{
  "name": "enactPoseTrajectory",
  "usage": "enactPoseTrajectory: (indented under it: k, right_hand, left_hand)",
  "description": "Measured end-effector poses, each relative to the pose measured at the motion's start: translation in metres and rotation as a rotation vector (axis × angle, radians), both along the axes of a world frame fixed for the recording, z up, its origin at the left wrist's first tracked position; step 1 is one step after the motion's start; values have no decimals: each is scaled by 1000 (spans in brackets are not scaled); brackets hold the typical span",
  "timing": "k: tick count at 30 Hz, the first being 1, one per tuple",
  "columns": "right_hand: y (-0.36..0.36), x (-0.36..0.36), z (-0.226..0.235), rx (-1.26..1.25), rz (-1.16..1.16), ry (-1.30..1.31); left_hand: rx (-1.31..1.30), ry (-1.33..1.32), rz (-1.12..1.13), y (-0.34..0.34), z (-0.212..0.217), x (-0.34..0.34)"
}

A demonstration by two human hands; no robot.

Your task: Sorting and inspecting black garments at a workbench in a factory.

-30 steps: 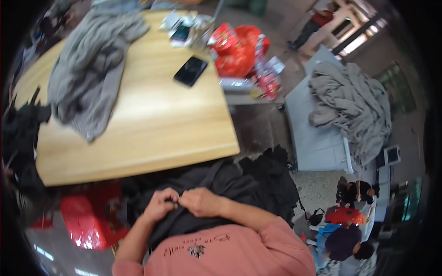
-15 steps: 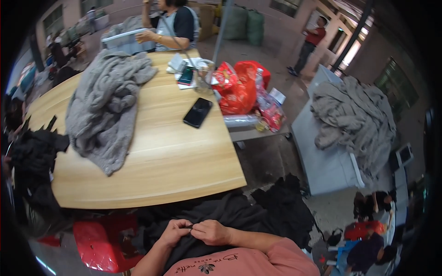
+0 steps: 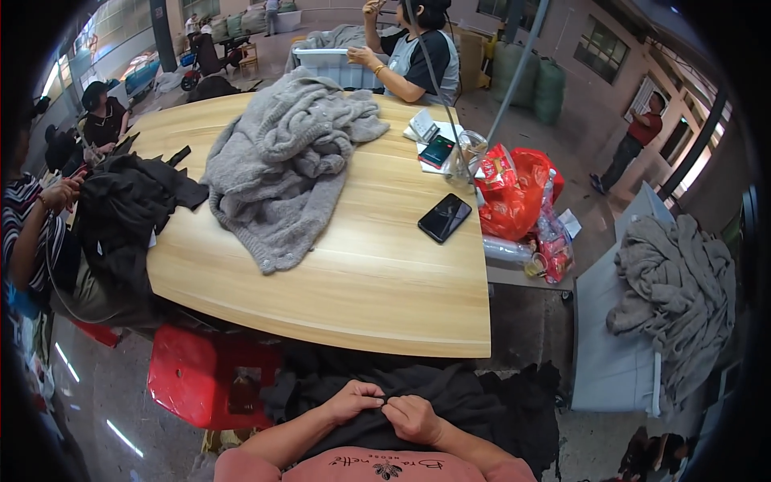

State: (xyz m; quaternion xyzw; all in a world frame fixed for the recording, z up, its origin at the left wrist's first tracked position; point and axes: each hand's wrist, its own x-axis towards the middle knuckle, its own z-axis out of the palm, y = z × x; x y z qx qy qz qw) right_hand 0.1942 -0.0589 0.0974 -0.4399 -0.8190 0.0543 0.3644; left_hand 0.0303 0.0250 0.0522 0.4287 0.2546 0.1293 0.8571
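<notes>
My left hand [image 3: 357,401] and my right hand [image 3: 413,418] meet over my lap, thumbs and forefingers pinched close together. Between the fingertips shows a small dark bit, seemingly an edge of the black fabric [image 3: 474,399] that spreads over my lap and beyond it to the right. The fingers cover most of what they pinch. Just beyond my hands is the near edge of the wooden table [image 3: 385,297]. A grey knitted garment [image 3: 277,177] lies heaped on it, away from both hands.
A phone [image 3: 445,218], a clear jar [image 3: 467,153] and red plastic bags [image 3: 518,193] are at the right. Grey knits overflow a pale bin [image 3: 606,337]. A red stool [image 3: 185,377] stands at left. Co-workers sit at the left and far sides, dark cloth [image 3: 128,201] beside one.
The view has swung left and up, so the table and its things sit further right and more people show at left. My hands stay together, pinching over the black fabric.
</notes>
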Motion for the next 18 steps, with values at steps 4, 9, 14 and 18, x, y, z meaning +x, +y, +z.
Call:
enactPoseTrajectory:
  k: [4, 9, 14, 18]
  right_hand:
    - [4, -1, -5, -75, -40, 20]
    - [6, -2, 4, -210, -65, 179]
    - [3, 4, -2, -547, -80, 298]
    - [5, 7, -7, -615, -46, 412]
  left_hand:
    - [-4, 0, 64, -2, -1, -1]
    - [28, -14, 88, -7, 0, -4]
    - [189, 39, 77, -10, -3, -3]
    - [335, 67, 109, -13, 3, -4]
